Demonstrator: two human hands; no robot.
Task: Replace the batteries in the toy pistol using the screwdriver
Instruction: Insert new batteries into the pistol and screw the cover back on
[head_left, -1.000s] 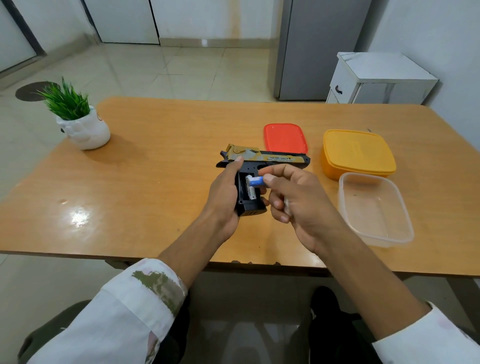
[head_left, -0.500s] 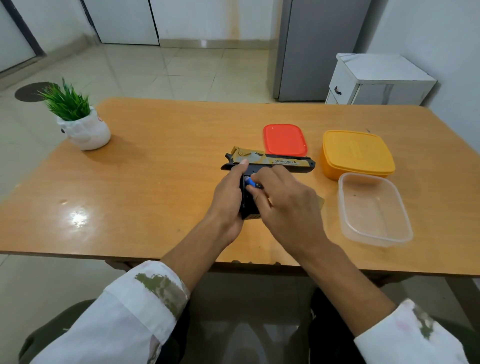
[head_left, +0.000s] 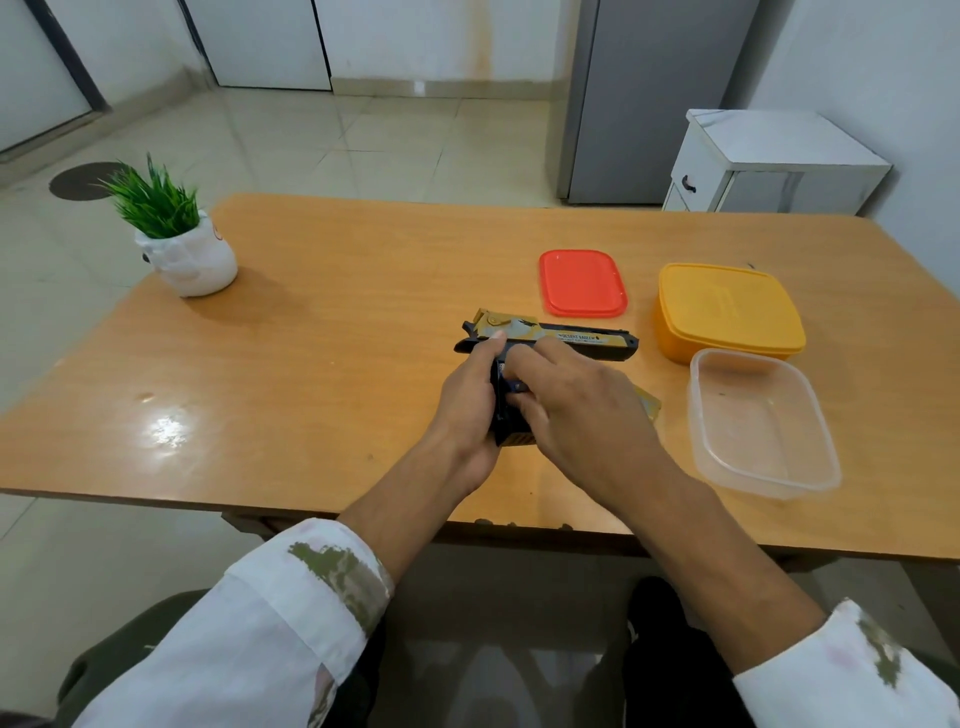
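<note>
Toy pistol (head_left: 571, 340) rests on the worktop (head_left: 337, 322); your left hand (head_left: 467, 405) grips its handle, your right hand (head_left: 582, 415) pinches a blue battery (head_left: 515, 385) there.

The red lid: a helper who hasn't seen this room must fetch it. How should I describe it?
Start at the wooden table; on its right half lie three plastic pieces. The red lid lies flat just beyond the toy pistol, left of the orange lidded box. It alone is red and flat, not a box like the orange one or the clear tub.
</note>
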